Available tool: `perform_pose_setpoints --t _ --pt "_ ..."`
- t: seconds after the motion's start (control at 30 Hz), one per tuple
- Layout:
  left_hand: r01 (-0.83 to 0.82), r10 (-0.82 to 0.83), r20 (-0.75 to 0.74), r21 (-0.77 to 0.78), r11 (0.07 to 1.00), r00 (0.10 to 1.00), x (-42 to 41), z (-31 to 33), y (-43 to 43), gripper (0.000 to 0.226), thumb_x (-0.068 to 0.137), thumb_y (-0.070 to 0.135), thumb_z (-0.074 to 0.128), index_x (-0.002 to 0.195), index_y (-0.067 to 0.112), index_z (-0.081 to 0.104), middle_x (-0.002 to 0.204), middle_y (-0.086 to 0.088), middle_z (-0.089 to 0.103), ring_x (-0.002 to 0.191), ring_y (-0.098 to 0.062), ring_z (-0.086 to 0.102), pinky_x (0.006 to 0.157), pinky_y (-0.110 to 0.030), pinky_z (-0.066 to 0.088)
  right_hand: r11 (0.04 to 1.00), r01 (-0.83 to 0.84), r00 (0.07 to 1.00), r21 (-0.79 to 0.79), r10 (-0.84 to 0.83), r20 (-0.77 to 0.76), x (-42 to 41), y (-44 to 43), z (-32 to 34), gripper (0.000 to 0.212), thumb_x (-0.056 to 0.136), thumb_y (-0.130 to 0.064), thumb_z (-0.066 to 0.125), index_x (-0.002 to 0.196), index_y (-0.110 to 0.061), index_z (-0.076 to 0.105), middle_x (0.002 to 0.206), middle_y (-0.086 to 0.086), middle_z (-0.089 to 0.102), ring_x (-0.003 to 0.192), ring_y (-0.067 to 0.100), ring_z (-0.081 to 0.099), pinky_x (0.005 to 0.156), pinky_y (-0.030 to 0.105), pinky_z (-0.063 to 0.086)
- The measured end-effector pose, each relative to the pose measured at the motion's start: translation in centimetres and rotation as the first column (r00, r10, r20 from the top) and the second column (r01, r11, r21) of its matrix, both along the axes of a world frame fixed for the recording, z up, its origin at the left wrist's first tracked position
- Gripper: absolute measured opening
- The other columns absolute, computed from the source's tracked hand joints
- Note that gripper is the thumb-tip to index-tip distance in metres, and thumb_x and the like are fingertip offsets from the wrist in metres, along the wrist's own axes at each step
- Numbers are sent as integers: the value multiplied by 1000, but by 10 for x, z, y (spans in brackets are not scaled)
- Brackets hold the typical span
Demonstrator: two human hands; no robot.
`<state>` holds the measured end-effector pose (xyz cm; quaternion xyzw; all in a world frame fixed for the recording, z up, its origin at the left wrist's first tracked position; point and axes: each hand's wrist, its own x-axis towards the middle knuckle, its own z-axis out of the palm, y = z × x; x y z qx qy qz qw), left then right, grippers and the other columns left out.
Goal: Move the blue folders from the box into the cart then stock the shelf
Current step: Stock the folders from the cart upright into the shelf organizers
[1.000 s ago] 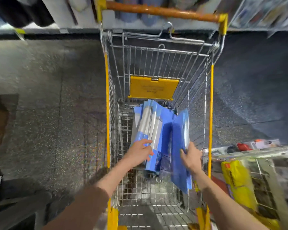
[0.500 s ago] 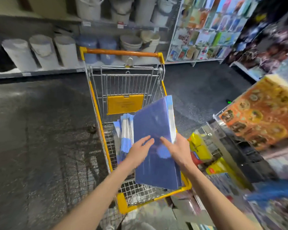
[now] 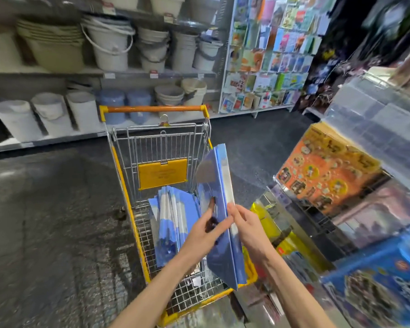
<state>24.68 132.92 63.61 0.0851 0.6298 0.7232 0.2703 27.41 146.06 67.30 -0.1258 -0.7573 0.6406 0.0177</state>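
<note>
Shop aisle: dark speckled floor (image 3: 45, 221), shelves of white buckets (image 3: 109, 50) along the far wall, a card rack (image 3: 270, 55) to their right.

A bundle of blue folders (image 3: 225, 256) stands nearly on edge above the near right corner of the cart (image 3: 128, 197), lifted clear of the basket, with its lower end over the yellow rim. The left hand (image 3: 204, 233) grips its left face, fingers curled onto the cover. The right hand (image 3: 249, 228) pinches its right edge beside the pale spine strip. A stack of blue folders (image 3: 171, 218) lies in the basket, leaning along the left side toward the far end, below the yellow plate (image 3: 162, 172). Just right of the cart stands wire shelving (image 3: 301, 204) with yellow packs (image 3: 268, 221), an orange box (image 3: 322, 171) and a blue box (image 3: 376, 275).

The covers look glossy and both hands hold only the lower half, so the bundle could fan open and let an inner folder slide out onto the floor or back into the basket. Swung toward the shelving, its lower corner could catch on the cart rim or a wire edge.

The folders in the bundle cannot be counted. A dark shape by the left fingers may be a shadow or a finger behind the cover. The source box is not in view, the right side is blurred, and which shelf slot is meant cannot be told.
</note>
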Motion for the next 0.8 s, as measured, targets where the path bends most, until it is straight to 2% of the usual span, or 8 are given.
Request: perform_pose_setpoints --t 0.1,0.17,0.33,0.47,0.57,0.63,0.73,0.8 --pt "38 -40 -84 -26 999 996 5 -3 11 86 78 54 73 147 58 21 75 24 59 81 2 61 82 -23 51 998 5 1000 -67 -5 -4 12 16 0 68 94 -57 59 110 9 55 116 46 43 105 56 57 96 74 37" --pt "65 -68 -64 -39 997 996 4 -4 14 86 81 51 75 150 57 24 87 22 62 92 -3 64 85 -27 53 998 -2 1000 -69 3 19 15 23 3 64 94 -57 59 112 4 57 117 44 46 108 60 51 97 72 39" --pt "71 -71 101 -5 997 992 3 9 8 58 94 34 66 131 60 30 112 27 53 104 1 59 75 -20 52 996 -79 997 -40 78 -29 16 29 10 57 94 -62 54 108 -7 64 109 33 57 89 23 56 84 49 47" --pt "107 -116 141 72 992 983 -1 4 -4 86 61 48 72 138 48 33 121 19 54 116 -15 57 89 -31 50 995 -100 994 -18 100 -37 14 23 14 60 93 -64 54 105 -6 62 105 31 56 86 18 51 78 41 42" --pt "102 -126 192 131 986 973 -4 -3 -11 93 55 44 73 143 36 44 141 9 56 125 -23 57 100 -45 48 993 -114 993 -25 113 -41 17 18 14 43 99 -48 54 99 -5 62 82 5 62 75 12 55 67 27 44" --pt "100 -137 235 163 982 962 -6 -8 -14 78 62 32 71 138 26 57 127 2 69 114 -23 65 99 -45 50 995 -101 994 -18 100 -31 19 13 14 33 99 -45 55 94 -14 64 78 -3 61 70 13 55 61 26 44" --pt "53 -126 321 225 973 939 -7 -13 -17 44 70 16 64 114 13 70 76 2 70 65 -12 63 63 -26 51 998 -67 997 20 68 -46 21 8 11 29 95 -52 57 86 -25 63 73 5 52 67 19 43 61 33 37" --pt "40 -130 370 240 970 920 -7 -15 -18 35 66 18 70 100 12 77 79 -6 62 70 -20 58 65 -30 48 998 -41 998 44 43 -54 24 8 11 25 96 -48 58 82 -28 63 67 2 51 63 18 41 58 33 35"
